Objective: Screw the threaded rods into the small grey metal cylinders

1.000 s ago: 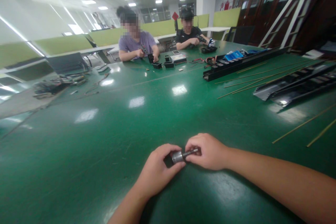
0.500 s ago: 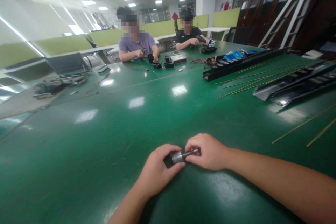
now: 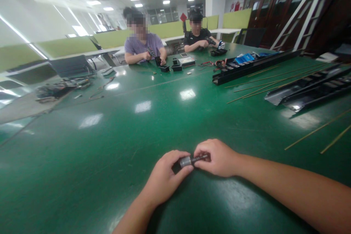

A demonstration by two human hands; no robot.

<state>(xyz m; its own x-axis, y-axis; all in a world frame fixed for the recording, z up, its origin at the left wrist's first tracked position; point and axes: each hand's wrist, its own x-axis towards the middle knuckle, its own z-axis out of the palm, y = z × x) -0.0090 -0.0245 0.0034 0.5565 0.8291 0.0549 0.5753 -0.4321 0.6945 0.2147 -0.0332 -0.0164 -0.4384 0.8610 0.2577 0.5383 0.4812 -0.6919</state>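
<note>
Low in the head view, a small silver metal cylinder with a thin dark ridged shaft (image 3: 185,161) lies level just over the green tabletop. I cannot make out its exact kind. My left hand (image 3: 167,179) grips the cylinder between thumb and fingers from the left. My right hand (image 3: 216,158) is closed at the right, its fingertips pinching around the shaft, whose far end is partly hidden by the curled fingers. The two hands nearly meet around the part.
Across the green table (image 3: 115,139) sit two people holding drills, with small black boxes (image 3: 177,66) before them. At right lie black metal channels (image 3: 241,68), blue packets (image 3: 244,58) and thin rods (image 3: 257,89). Tangled parts (image 3: 55,91) lie far left; a ladder (image 3: 304,11) stands behind.
Both hands keep their grip in nearly the same place. The cylinder with its shaft seems turned very slightly; the view has shifted a little.
</note>
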